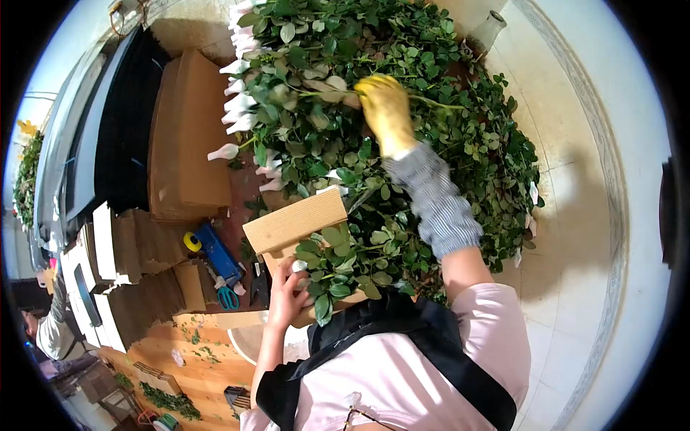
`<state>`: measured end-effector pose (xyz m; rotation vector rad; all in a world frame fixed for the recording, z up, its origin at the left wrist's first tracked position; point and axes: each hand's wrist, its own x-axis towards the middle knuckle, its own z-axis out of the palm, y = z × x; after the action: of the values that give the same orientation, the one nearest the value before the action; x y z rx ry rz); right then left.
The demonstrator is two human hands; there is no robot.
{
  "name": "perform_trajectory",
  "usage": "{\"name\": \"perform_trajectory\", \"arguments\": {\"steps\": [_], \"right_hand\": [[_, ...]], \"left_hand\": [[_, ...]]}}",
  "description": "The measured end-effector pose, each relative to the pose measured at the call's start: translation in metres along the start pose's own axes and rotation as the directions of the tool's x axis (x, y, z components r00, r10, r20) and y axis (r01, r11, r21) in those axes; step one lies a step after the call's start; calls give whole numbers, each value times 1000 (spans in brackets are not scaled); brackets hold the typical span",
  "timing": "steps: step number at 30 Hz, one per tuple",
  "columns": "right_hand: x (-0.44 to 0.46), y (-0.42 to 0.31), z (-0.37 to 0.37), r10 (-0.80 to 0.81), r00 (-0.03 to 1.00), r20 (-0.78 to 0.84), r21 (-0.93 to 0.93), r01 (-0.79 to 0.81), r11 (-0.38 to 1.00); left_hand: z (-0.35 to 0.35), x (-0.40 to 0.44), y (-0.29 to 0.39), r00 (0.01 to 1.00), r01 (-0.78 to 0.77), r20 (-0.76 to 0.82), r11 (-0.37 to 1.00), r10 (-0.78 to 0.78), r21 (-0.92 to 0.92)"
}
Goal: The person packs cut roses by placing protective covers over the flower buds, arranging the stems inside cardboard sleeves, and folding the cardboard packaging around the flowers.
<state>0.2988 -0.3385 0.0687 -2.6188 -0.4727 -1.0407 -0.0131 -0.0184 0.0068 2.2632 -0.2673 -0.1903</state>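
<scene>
My bare left hand (286, 294) is closed at the head end of a small bunch of leafy stems, its fingers curled by a white-capped rose (298, 266). That bunch lies on a piece of cardboard, with a ribbed cardboard flap (296, 219) raised behind it. In a yellow glove, my right hand (384, 108) grips a leafy rose stem (431, 103) above the big pile of cut roses (431, 194). Motion blurs the glove slightly. White sleeves cover the rose heads (239, 104) along the pile's left side.
Left of the pile stand a cardboard box (190, 136) and stacked cardboard sheets (144, 273). Teal scissors (228, 297), a blue tool (218, 251) and a yellow tape roll (192, 241) lie beside them. Another person's sleeve (56, 327) shows at far left.
</scene>
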Motion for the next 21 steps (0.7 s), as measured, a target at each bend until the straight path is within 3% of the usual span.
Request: {"name": "perform_trajectory", "arguments": {"steps": [1, 2, 3, 4, 5, 7, 9, 11, 13, 15, 17, 19, 20, 21], "right_hand": [[-11, 5, -20, 3, 998, 67, -5, -3, 1000], [-29, 14, -34, 84, 969, 231, -32, -79, 996], [-35, 25, -52, 157, 818, 554, -121, -107, 987], [-42, 38, -45, 312, 571, 759, -300, -118, 947], [-53, 55, -48, 451, 234, 862, -451, -55, 891], [-52, 48, -57, 410, 444, 796, -389, -144, 910], [-30, 39, -43, 198, 683, 703, -2, -277, 961], [-3, 23, 0, -62, 911, 408, 289, -64, 955], [32, 0, 28, -125, 953, 275, 324, 30, 946], [45, -4, 76, 55, 784, 618, -80, -7, 997], [40, -9, 103, 170, 678, 715, -276, 51, 960], [48, -27, 80, 242, 643, 727, -316, 1, 949], [45, -33, 67, 228, 695, 682, -268, -52, 962], [40, -47, 45, 205, 821, 532, -179, -127, 976]], "left_hand": [[0, 0, -2, 1000, 2, -1, 1000, -2, 11], [-1, 0, -4, 1000, -24, 3, 999, 24, 33], [-1, 1, -5, 1000, -27, 2, 999, 27, 24], [0, 1, -4, 1000, -20, -15, 999, 20, 29], [0, 0, -3, 1000, -11, -28, 999, 12, 35], [0, 4, -3, 999, -27, -42, 999, 28, 22], [0, 1, -4, 999, -22, -25, 999, 23, 29], [0, -1, -4, 1000, -14, -26, 999, 16, 40], [-1, -1, -4, 1000, -21, -18, 999, 22, 39], [0, -1, -3, 999, -9, -31, 1000, 10, 22], [-2, -3, 1, 1000, -4, -21, 999, 5, 33], [-1, 4, -1, 1000, -12, -24, 999, 12, 30], [-1, 3, -3, 1000, -8, -24, 1000, 9, 25], [0, 0, -5, 1000, -5, -24, 1000, 6, 21]]}}
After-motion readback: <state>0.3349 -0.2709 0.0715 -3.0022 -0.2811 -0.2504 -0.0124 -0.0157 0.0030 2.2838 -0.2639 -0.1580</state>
